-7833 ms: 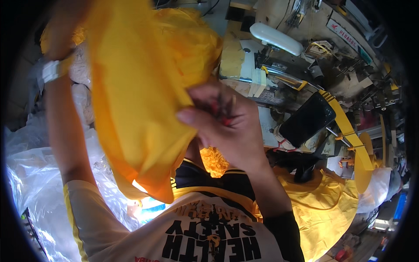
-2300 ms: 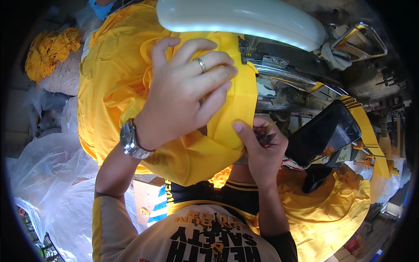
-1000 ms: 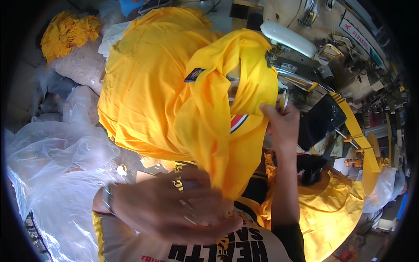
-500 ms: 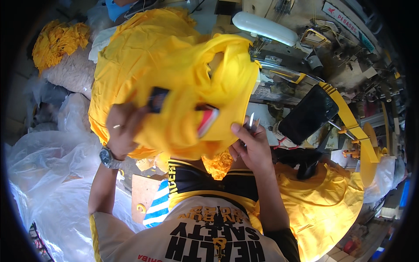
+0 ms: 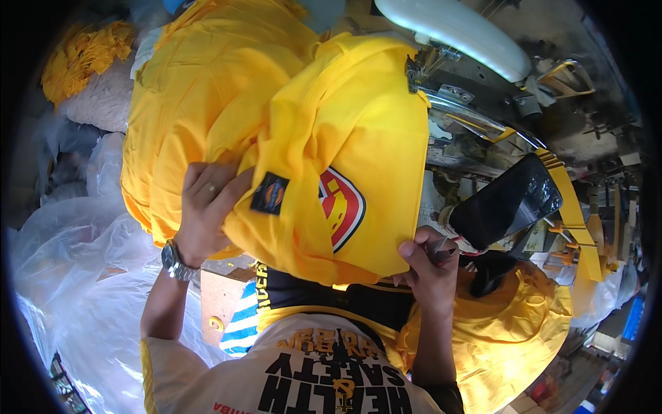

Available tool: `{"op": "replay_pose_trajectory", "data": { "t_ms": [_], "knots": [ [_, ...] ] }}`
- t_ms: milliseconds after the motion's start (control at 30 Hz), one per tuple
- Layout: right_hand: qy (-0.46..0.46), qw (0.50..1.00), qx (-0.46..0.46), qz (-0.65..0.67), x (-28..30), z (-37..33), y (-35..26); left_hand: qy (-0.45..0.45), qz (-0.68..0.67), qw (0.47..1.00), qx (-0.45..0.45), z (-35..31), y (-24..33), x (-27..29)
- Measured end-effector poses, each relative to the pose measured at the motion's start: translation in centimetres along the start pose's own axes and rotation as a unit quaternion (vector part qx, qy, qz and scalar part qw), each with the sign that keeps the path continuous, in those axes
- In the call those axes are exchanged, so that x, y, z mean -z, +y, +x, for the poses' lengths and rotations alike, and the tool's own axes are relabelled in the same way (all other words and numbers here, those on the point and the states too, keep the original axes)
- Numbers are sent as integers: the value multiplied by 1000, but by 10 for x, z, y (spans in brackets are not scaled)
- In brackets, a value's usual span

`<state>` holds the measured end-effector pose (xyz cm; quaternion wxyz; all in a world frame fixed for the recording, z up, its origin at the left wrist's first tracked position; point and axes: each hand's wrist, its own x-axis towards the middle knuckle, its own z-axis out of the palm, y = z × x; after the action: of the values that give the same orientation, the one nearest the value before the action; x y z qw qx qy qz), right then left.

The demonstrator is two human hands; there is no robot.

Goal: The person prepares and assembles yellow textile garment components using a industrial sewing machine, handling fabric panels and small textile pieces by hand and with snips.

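A yellow garment (image 5: 358, 138) with a red and yellow chest badge (image 5: 343, 207) and a small dark label (image 5: 270, 194) is spread out in front of me. My left hand (image 5: 204, 210), with a ring and a wristwatch, grips its left fold beside the label. My right hand (image 5: 427, 265) pinches the lower right hem and also holds small metal snips (image 5: 438, 245). More yellow cloth (image 5: 207, 90) lies bunched behind it.
A white sewing machine (image 5: 455, 31) stands at the top right with its needle area (image 5: 424, 65) at the garment's edge. A black phone (image 5: 507, 202) leans to the right. Clear plastic bags (image 5: 76, 276) fill the left; another yellow garment (image 5: 510, 338) lies lower right.
The garment has been turned and spread flatter, so the badge and label now face me. My left hand moved to its left fold; my right hand stays at the lower hem.
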<state>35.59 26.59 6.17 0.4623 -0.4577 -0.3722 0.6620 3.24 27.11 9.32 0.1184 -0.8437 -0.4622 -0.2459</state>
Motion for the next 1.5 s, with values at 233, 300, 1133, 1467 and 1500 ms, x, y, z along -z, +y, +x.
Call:
{"op": "replay_pose_trajectory", "data": {
  "t_ms": [233, 300, 1133, 1467, 1500],
  "knots": [
    [-50, 998, 31, -3, 1, 21, -10, 203, -81, 972, 88, -29, -15, -15],
    [-49, 998, 39, -6, -1, 28, -15, 190, -33, 979, 72, -23, -15, -7],
    [3, 993, 105, -61, -15, 64, -18, 312, 93, 945, 34, 14, -46, 43],
    [5, 996, 94, 0, -22, 63, -24, 335, 109, 936, 25, 15, -46, 57],
    [3, 995, 95, 5, -22, 63, -24, 333, 110, 936, 24, 15, -46, 58]
  ]
}}
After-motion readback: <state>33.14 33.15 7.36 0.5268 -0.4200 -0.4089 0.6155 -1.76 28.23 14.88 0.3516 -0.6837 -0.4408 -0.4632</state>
